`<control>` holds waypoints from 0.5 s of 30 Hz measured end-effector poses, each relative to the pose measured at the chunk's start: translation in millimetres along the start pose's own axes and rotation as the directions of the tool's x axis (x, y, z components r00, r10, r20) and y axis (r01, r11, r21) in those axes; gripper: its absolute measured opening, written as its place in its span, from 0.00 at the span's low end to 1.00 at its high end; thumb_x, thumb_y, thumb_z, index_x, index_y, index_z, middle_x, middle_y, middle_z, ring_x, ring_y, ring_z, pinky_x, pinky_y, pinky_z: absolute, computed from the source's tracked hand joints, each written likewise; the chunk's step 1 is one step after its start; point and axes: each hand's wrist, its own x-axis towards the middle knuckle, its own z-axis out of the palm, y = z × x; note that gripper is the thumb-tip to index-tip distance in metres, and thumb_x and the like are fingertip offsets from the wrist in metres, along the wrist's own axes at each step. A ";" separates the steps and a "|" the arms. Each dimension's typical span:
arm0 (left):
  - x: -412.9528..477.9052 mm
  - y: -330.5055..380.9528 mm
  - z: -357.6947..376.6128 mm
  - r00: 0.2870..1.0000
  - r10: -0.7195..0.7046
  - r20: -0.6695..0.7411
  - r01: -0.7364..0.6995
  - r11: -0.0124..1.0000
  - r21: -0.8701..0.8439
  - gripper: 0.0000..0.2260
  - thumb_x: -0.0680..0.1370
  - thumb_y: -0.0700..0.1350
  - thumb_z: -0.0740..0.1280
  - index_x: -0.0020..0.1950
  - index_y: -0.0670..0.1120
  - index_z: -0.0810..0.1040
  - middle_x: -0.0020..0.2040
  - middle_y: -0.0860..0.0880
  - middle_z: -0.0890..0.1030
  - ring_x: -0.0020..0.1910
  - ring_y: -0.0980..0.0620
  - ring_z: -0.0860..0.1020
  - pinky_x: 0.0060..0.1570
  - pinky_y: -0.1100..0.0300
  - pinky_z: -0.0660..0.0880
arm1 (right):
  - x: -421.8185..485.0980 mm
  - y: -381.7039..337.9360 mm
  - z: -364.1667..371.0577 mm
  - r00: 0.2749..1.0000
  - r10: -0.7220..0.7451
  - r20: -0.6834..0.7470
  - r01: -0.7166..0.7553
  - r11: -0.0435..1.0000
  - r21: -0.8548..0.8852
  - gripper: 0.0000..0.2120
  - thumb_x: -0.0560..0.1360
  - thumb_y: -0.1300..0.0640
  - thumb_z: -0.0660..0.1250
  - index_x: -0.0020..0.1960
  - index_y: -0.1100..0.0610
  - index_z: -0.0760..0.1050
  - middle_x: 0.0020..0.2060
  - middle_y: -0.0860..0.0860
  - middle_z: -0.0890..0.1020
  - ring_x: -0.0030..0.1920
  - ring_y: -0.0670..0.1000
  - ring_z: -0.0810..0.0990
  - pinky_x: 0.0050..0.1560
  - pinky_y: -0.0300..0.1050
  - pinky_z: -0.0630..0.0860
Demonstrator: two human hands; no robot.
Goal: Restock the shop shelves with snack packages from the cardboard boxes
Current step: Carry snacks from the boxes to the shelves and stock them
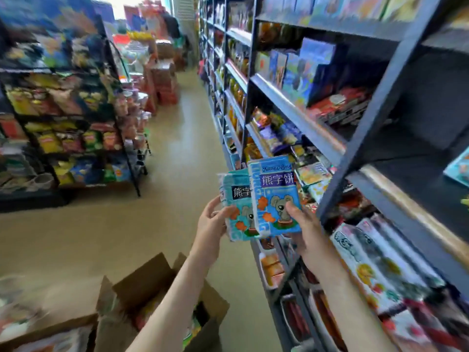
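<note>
Two light-blue snack boxes with a cartoon bear are held up in front of the dark shelving [337, 158]. My right hand [303, 222] grips the front box [272, 191], thumb on its face. My left hand [212, 224] holds the rear box [234, 201], which the front one partly covers. An open cardboard box [162, 295] with packages inside sits on the floor below my left arm.
The shelves on the right are packed with snack packs; one more light-blue box [458, 168] lies on a shelf at the far right. A rack of crisp bags [66, 128] stands across the aisle. Stacked red cartons [162, 82] line the far floor.
</note>
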 end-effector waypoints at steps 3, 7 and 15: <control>3.6 1.4 44.1 0.995 -0.007 0.100 0.005 1.000 0.017 0.24 0.69 0.43 0.71 0.65 0.41 0.74 0.51 0.40 0.83 0.40 0.47 0.84 0.36 0.57 0.80 | -11.2 -20.5 -31.2 0.996 -0.065 -0.062 0.066 0.998 0.020 0.27 0.62 0.44 0.76 0.57 0.55 0.79 0.53 0.55 0.84 0.53 0.56 0.82 0.54 0.52 0.76; 11.6 6.2 88.9 0.982 -0.020 0.190 0.022 1.000 -0.008 0.10 0.73 0.38 0.66 0.54 0.42 0.79 0.49 0.40 0.84 0.39 0.45 0.83 0.33 0.55 0.80 | -27.3 -38.0 -55.8 0.976 -0.164 -0.140 0.173 0.984 0.051 0.20 0.68 0.51 0.70 0.58 0.57 0.78 0.52 0.55 0.84 0.52 0.54 0.83 0.53 0.48 0.77; 48.2 31.7 132.4 0.915 -0.009 0.403 0.047 0.995 -0.084 0.06 0.70 0.44 0.66 0.43 0.49 0.82 0.49 0.40 0.81 0.47 0.40 0.81 0.50 0.42 0.76 | -45.7 -69.5 -60.4 0.883 -0.323 -0.340 0.345 0.938 0.006 0.16 0.68 0.48 0.67 0.53 0.52 0.79 0.48 0.50 0.85 0.48 0.48 0.84 0.50 0.44 0.77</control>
